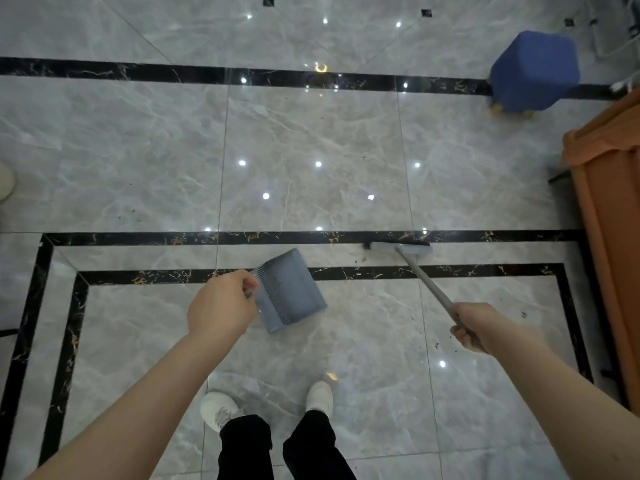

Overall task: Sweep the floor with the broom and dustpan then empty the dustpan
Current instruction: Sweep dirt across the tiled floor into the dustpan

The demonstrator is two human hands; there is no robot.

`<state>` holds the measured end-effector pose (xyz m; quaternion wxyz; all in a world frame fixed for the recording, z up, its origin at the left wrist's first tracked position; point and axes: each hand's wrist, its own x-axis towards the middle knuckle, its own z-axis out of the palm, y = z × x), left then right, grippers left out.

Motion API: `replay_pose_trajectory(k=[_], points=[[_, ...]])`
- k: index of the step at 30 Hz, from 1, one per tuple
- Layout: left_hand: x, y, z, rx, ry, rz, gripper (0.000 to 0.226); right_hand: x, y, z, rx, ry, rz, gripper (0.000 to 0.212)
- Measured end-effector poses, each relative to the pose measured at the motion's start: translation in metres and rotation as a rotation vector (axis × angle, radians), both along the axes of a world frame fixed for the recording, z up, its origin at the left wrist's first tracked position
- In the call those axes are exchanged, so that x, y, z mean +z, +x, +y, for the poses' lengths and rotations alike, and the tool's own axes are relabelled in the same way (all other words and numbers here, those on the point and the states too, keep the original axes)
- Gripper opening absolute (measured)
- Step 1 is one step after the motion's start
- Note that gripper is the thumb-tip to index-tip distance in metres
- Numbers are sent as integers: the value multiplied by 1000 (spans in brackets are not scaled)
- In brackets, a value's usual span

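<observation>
Both hands reach out over the marble floor [138, 188]: the left hand [221, 306] is curled around the grey dustpan [294, 289] handle, the right hand [474, 327] wraps the broom [401, 250] shaft, its head touching the floor beside dark crumbs [436, 346].

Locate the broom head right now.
Head view, right of centre: the broom head sits on the floor against the nearer black tile stripe, ahead and right of the dustpan; its handle runs back to the right hand.
</observation>
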<state>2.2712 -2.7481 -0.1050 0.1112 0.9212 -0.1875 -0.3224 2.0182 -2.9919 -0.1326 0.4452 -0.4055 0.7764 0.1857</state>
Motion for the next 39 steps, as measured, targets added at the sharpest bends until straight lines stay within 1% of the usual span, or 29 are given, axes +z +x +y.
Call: replay_pose_trajectory(k=[2, 3, 6, 8, 10, 12, 13, 16, 19, 22, 25, 27, 28, 30, 32, 33, 35, 36, 37, 38, 39], points=[[-2, -6, -5, 2, -7, 11, 27, 2, -6, -6, 34, -41, 39, 21], [-3, -9, -8, -6, -7, 14, 27, 2, -11, -9, 86, -69, 72, 23], [-6, -17, -14, -33, -2, 8, 24, 8, -28, -18, 385, -188, 169, 17], [-8, -21, -19, -38, 4, 6, 25, 13, -37, -24, 524, -251, 240, 13], [-11, -23, -22, -40, 6, 7, 28, 14, -40, -30, 580, -239, 298, 12], [-14, -22, -26, -32, 7, 7, 29, 10, -39, -34, 582, -163, 293, 13], [-15, -22, -26, -22, 11, 7, 29, 6, -37, -34, 604, -126, 279, 16], [-16, -20, -27, 0, 19, -8, 26, -10, -33, -28, 675, -101, 257, 24], [-16, -22, -28, 1, 13, -12, 25, -18, -30, -15, 615, -35, 192, 28], [-16, -22, -29, -4, -4, -4, 24, -12, -32, -6, 552, 29, 126, 28], [-17, -21, -31, -7, -4, -14, 22, 0, -34, -3, 428, 165, 64, 30], [-16, -22, -33, -15, 5, -24, 22, 10, -36, 4, 423, 228, 39, 32], [-16, -22, -32, -15, 11, -25, 22, 13, -38, 7, 453, 241, 22, 33], [-15, -23, -32, -3, 20, -18, 21, 24, -43, 1, 516, 222, -2, 36], [-14, -22, -30, 9, 23, -16, 20, 37, -47, -14, 394, 218, -9, 33], [-14, -22, -30, 7, 26, -12, 20, 46, -47, -19, 371, 217, -4, 32], [-16, -21, -30, 2, 25, -6, 22, 55, -37, -17, 319, 127, -59, 35], [-18, -21, -30, 0, 28, -1, 25, 51, -30, -15, 326, 93, -97, 34], [-19, -21, -31, -4, 29, 0, 27, 43, -26, -14, 369, 86, -101, 28], [-20, -21, -31, -7, 36, 0, 28, 36, -21, -10, 413, 115, -86, 20], [-21, -21, -31, -11, 39, -4, 28, 28, -16, -3, 412, 159, -43, 21]])
